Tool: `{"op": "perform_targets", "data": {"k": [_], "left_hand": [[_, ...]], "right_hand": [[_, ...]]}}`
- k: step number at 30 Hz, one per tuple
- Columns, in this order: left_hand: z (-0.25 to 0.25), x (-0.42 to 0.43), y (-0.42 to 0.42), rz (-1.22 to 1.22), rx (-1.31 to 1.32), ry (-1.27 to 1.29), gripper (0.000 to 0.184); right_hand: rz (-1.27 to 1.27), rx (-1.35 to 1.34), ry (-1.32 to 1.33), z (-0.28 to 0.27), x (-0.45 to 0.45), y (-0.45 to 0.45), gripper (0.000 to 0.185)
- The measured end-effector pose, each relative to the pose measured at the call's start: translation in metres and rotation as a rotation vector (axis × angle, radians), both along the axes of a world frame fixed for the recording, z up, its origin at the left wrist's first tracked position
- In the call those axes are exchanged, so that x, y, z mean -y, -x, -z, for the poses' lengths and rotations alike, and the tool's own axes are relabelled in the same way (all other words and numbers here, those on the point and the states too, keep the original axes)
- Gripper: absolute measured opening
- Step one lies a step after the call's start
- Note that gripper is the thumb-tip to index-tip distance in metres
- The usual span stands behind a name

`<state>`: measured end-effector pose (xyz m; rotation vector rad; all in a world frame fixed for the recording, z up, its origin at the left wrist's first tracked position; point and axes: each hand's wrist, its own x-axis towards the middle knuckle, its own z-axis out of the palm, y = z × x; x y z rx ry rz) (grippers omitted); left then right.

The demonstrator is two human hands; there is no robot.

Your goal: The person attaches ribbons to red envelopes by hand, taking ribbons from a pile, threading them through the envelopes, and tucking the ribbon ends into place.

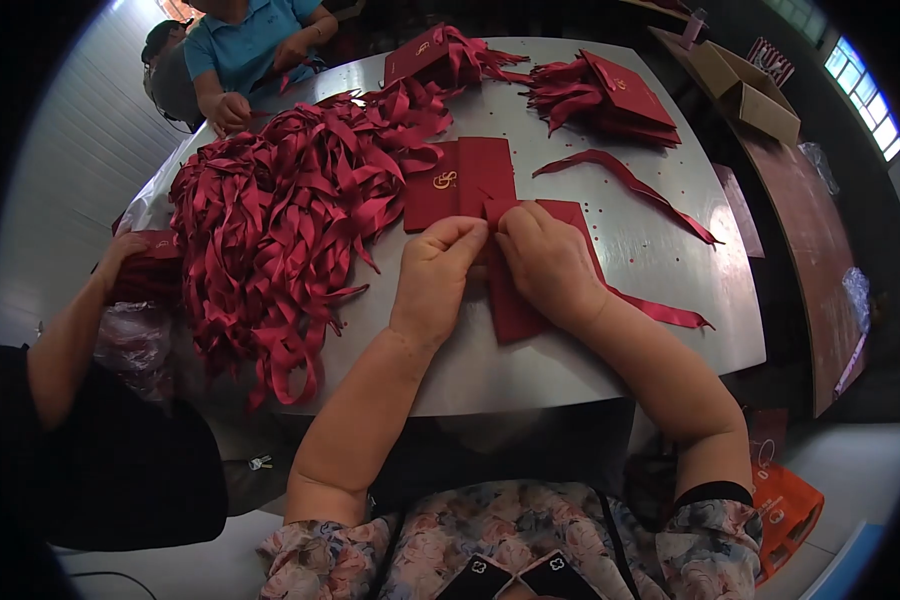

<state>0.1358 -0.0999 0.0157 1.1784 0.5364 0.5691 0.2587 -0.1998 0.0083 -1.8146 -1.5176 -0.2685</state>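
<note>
In the head view, my left hand (pixel 438 265) and my right hand (pixel 550 255) meet at the upper part of a flat red paper bag (pixel 515 305) near the table's front. The fingers of my left hand are pinched at the bag's edge, on what looks like a bit of red ribbon. My right hand is closed over the bag, its fingertips hidden. A ribbon tail (pixel 660 310) comes out from beneath my right forearm. Just beyond my hands lie more flat red bags (pixel 430 200), one with a gold logo.
A large heap of red ribbons (pixel 270 220) covers the metal table's (pixel 630 230) left side. A single ribbon (pixel 630 185) and stacked red bags (pixel 630 100) lie to the right. Co-workers' hands (pixel 232 112) show at the far left and near left. A cardboard box (pixel 745 90) stands behind.
</note>
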Motion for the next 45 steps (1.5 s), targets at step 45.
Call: {"op": "perform_targets", "data": {"k": [45], "left_hand": [[0.010,-0.055,0.009,0.054,-0.512,-1.125,0.011]], "right_hand": [[-0.013,-0.994,0.471,-0.065,0.139,-0.066,0.053]]}}
